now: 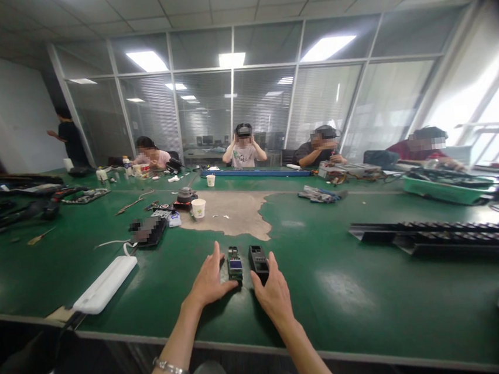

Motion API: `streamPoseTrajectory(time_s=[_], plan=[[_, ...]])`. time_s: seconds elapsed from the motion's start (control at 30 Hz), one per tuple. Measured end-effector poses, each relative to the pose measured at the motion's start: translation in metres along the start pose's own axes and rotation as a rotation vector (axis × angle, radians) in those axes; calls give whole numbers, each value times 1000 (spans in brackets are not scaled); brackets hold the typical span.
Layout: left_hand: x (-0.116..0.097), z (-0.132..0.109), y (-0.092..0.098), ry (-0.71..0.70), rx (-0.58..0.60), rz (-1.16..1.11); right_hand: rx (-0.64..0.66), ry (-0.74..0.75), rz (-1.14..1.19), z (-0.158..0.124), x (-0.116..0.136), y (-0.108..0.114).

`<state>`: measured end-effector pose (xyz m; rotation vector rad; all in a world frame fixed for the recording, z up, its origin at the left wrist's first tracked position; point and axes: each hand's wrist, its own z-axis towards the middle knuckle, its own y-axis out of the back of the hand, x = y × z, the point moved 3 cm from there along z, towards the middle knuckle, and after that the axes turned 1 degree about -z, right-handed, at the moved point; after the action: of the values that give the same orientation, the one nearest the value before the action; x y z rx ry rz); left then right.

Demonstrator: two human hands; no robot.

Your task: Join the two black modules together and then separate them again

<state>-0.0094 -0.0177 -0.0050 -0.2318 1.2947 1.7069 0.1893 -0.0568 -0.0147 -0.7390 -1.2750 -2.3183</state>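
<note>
Circuit board (pixel 234 257) with a small dark-blue screen (pixel 235 265) lies lengthwise on the green table (pixel 323 315), straight in front of the person. Just to the left of the board is the left hand (pixel 210 282), its thumb and forefinger spread wide and clasped round nothing; the thumb tip reaches the board's near end, though whether it touches cannot be told. Just to the right of the board, across a narrow strip of table, lies a black casing (pixel 256 254) with openings in its upper face. The right hand (pixel 273 287) straddles this casing, thumb on the side facing the board and fingers along the opposite side; how firmly it grips, if at all, cannot be told. A metal bracelet (pixel 172 368) circles the left wrist, nearer the person than the board.

Beyond the board a tan patch (pixel 239 217) interrupts the green, with a paper cup (pixel 198 208) at its left part. A dark device (pixel 155 232) lies left of the board and farther off; a white power strip (pixel 106 286) rests well to the left. Well to the right of the board lie long black rails (pixel 448 238), and beyond them a green basket (pixel 447 194). Far beyond the board lies a blue bar (pixel 257 173), behind which a co-worker (pixel 245 155) sits with both arms raised.
</note>
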Motion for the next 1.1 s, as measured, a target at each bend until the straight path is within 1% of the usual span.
streamPoseTrajectory(time_s=[0.17, 0.23, 0.33, 0.47, 0.6, 0.73, 0.8, 0.93, 1.1], plan=[[4, 1, 0, 22, -17, -30, -20, -7, 46, 0, 9, 8], [7, 1, 0, 23, -27, -48, -39, -23, 106, 3, 18, 14], [9, 2, 0, 17, -19, -74, -37, -21, 181, 8, 39, 18], [12, 2, -2, 33, -23, -84, 7, 27, 147, 13, 70, 11], [18, 3, -6, 18, -44, -41, 33, 34, 46, 13, 85, -1], [21, 3, -7, -33, -100, -26, 67, 11, -34, 12, 89, -7], [21, 3, -7, -37, -105, -6, 92, 1, -59, 11, 88, -9], [18, 3, -5, -31, -70, 58, 146, -10, -101, 2, 84, -15], [7, 2, -2, -10, -19, 102, 202, -18, -153, -4, 79, -19]])
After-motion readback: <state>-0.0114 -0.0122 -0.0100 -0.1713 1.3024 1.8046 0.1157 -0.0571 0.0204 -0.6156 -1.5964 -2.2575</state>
